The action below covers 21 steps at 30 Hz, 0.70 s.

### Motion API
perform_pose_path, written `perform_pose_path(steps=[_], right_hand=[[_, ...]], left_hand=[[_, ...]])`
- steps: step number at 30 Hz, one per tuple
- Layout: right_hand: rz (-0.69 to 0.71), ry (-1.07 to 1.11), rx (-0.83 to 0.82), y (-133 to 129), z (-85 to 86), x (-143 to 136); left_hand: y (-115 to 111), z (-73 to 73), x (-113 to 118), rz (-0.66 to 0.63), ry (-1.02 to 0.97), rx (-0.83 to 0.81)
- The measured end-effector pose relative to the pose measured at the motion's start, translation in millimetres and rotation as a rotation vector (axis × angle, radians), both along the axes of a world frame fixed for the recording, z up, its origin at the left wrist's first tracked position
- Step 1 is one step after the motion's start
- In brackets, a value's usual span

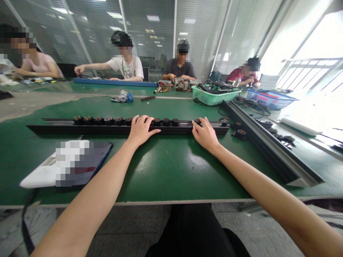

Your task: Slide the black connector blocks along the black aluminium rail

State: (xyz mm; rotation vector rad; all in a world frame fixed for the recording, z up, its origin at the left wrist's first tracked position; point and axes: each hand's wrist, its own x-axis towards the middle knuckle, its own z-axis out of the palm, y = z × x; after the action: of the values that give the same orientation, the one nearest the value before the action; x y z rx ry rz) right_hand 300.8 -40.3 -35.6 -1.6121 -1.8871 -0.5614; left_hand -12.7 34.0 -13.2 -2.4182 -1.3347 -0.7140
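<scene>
The right hand [205,135] has its fingers bent narrow at one small black piece [198,121], near the right end of a long black rail [80,130], but I cannot tell if it pinches or only touches. The left hand [140,130] lies over the rail's middle part, thumb spread wide from the fingers, its grip hidden, with other black pieces [99,120] standing in a row at both sides. The rail lies crosswise on the green table [168,171], and a second rail [266,142] slants at right.
</scene>
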Motion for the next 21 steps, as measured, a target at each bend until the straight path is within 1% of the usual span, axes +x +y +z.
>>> perform_pose_path(steps=[12,21], right_hand=[[0.004,0.025,0.01,3.5,-2.6,3.6],[-0.007,0.019,0.028,1.1,-0.9,1.9]], left_hand=[[1.5,-1.3,-0.6,-0.003,-0.008,-0.006],[0.0,0.0,-0.1,-0.008,-0.01,-0.011]])
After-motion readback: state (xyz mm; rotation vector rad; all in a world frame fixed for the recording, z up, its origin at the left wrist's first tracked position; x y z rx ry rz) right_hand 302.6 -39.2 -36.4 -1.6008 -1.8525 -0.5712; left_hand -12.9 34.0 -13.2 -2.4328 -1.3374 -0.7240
